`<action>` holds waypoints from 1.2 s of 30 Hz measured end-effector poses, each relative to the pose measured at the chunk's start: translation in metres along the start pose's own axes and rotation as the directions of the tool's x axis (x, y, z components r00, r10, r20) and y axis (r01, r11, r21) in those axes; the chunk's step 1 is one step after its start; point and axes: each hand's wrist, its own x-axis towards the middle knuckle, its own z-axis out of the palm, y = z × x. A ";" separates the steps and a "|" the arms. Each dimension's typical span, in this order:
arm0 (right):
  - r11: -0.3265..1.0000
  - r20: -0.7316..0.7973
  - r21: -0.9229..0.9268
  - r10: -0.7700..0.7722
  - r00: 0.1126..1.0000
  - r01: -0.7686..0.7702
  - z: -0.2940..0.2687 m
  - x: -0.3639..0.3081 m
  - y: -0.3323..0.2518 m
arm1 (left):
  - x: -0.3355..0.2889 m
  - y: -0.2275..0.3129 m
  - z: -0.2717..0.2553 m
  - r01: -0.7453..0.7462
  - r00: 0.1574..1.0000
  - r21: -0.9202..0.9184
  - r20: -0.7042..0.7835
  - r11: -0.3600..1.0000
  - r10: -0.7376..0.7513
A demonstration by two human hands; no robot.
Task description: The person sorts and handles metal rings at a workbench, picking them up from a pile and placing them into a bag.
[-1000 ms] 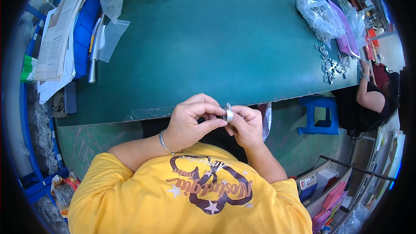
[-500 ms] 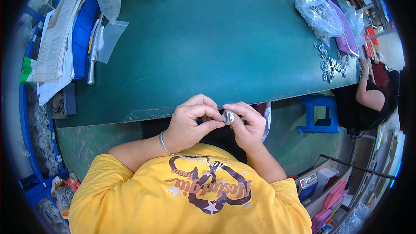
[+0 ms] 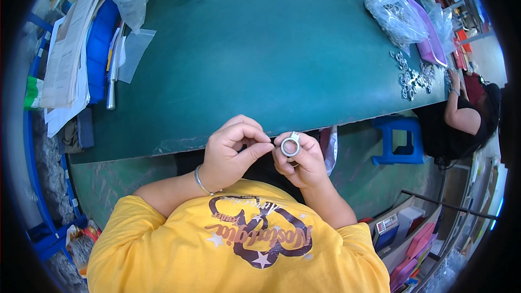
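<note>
While both hands are meeting below the surface [image 3: 260, 49] edge, the right hand [image 3: 301, 163] is pinching a ring [image 3: 290, 146], the left hand [image 3: 233, 152] touching it.

A small-parts assembly workshop. A long green workbench [image 3: 260, 49] carries clear plastic bags of small metal parts [image 3: 393, 13] near its far right corner, with loose metal rings [image 3: 412, 78] scattered along its right edge. Stacked papers [image 3: 65, 59] and a blue folder [image 3: 97, 49] lie at its left edge. A second worker [image 3: 467, 114] sits at the right end beside a blue stool [image 3: 399, 141].
</note>
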 end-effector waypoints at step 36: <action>0.800 -0.897 -0.433 -0.339 0.283 -0.416 -0.259 -0.108 0.051 | 0.013 0.002 -0.028 -0.078 0.973 0.281 -0.189 0.957 0.134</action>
